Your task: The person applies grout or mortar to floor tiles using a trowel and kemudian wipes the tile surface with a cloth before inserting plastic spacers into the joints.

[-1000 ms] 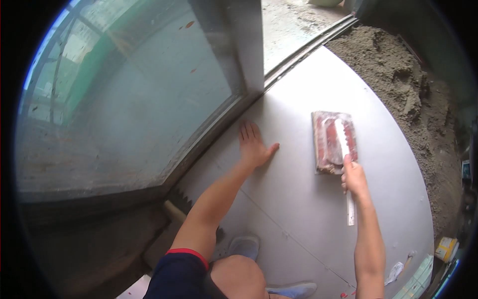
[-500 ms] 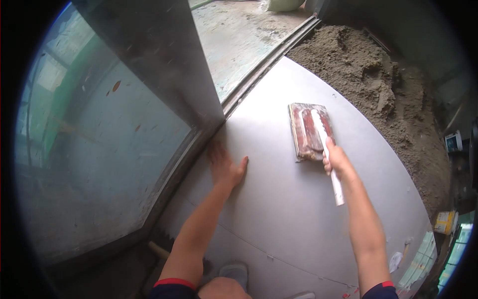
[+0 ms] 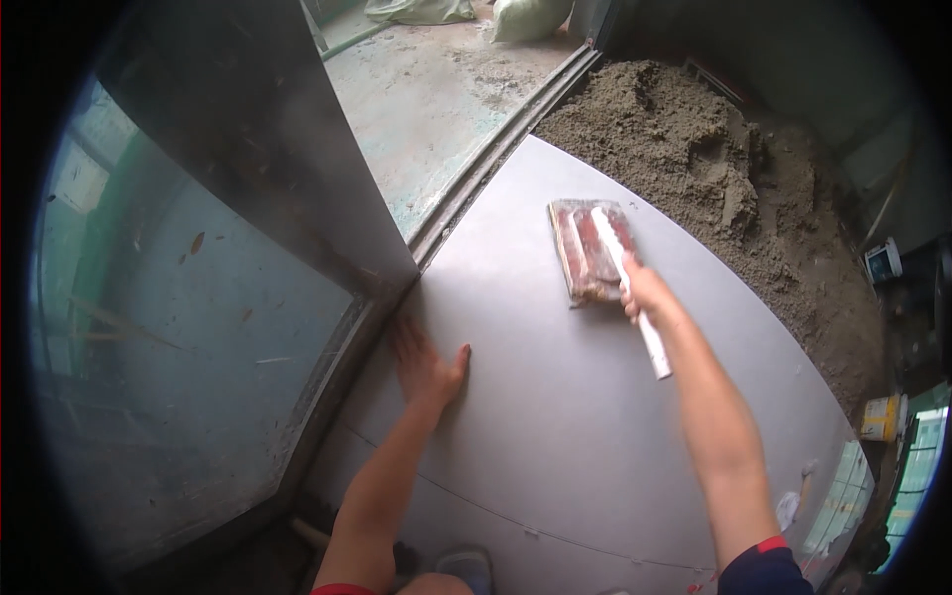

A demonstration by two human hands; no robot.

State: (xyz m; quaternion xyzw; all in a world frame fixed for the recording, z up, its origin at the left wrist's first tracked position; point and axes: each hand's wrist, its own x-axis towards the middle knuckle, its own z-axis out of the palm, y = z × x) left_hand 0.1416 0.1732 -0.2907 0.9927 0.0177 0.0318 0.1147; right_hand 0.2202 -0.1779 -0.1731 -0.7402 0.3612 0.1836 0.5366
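Right sleeve (image 3: 764, 573): short, dark navy, red band at hem, well below the right hand (image 3: 647, 290) and its grip. Left sleeve (image 3: 342, 589): red hem visible, lower left of the grip. Shoe (image 3: 468, 569): greyish, rounded toe, also lower left. Forearms bare.

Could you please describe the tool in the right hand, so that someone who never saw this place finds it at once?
Find the large pale grey tile beside the crumbly grey-brown heap. Over the tile's far part, the right hand holds the tool by a long white handle. Its reddish, smeared, rectangular body sets it apart from the plain tile and the loose heap.
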